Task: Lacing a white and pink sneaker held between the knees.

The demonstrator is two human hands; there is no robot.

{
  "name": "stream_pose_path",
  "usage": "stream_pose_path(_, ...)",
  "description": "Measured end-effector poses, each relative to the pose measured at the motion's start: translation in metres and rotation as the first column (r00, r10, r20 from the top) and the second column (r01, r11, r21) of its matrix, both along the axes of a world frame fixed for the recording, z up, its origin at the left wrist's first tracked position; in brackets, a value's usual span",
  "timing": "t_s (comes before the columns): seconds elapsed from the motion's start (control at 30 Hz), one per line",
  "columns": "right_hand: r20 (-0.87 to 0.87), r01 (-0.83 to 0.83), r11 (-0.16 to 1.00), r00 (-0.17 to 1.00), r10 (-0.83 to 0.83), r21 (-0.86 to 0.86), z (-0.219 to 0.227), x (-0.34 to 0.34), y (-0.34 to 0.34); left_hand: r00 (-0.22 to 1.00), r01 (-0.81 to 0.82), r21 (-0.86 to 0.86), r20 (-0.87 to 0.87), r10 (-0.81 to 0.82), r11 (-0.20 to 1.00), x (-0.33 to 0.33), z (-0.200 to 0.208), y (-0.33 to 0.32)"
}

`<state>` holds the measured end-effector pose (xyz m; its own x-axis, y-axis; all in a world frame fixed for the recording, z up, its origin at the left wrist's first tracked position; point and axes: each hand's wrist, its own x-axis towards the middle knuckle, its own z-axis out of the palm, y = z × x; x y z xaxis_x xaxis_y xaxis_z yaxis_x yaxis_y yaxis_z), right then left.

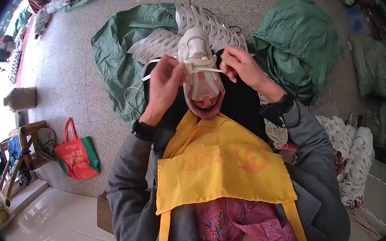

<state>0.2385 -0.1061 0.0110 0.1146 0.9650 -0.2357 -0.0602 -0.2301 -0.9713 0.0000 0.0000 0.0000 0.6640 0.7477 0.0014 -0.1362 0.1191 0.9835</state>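
Note:
A white and pink sneaker [204, 89] rests on my lap, its heel toward me and its toe pointing away. White shoelace [207, 70] crosses over the tongue. Left of the shoe, my left hand [166, 84] is closed with thumb and fingers pinched on the lace, and a loose length sticks out past the knuckles. On the other side my right hand [240, 67] pinches the lace, which runs taut from the shoe to its fingertips. A yellow apron [221, 160] lies below the heel.
White woven shoe uppers [200, 19] fan out beyond the sneaker on a green sack [123, 47]. A bulging green sack [296, 47] sits at right, with bundled white uppers [349, 150] nearer me. Left are a red and green bag [77, 158] and a wooden chair [26, 144].

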Motion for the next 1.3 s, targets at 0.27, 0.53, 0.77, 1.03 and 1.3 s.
stream_pose_path(0.27, -0.142, 0.294, 0.953, 0.943, -0.302, -0.073, 0.014, 0.107, -0.079, 0.886, -0.456, -0.141, -0.168, 0.433, 0.879, -0.177, -0.003, 0.058)
stream_pose_path(0.53, -0.334, 0.689, 0.714, 0.648, -0.685, -0.127, -0.007, 0.27, -0.226, 0.897, -0.412, -0.158, -0.242, 0.369, 0.898, -0.251, 0.003, 0.061)
stream_pose_path(0.77, -0.161, 0.551, 0.799, 0.789, -0.593, -0.241, -0.009, 0.213, -0.195, 0.787, -0.041, 0.213, -0.595, 0.163, 0.976, -0.168, 0.01, 0.036)
stream_pose_path(1.03, 0.324, 0.014, 0.985, 0.945, 0.043, -0.171, 0.034, 0.055, -0.077, 0.907, 0.112, 0.658, -0.374, 0.194, 0.745, -0.052, 0.02, -0.001)
stream_pose_path(1.3, 0.722, -0.374, 0.855, 0.692, -0.001, 0.36, 0.043, -0.063, -0.022, 0.945, 0.165, 0.416, -0.326, -0.023, 0.894, -0.017, 0.06, 0.002)
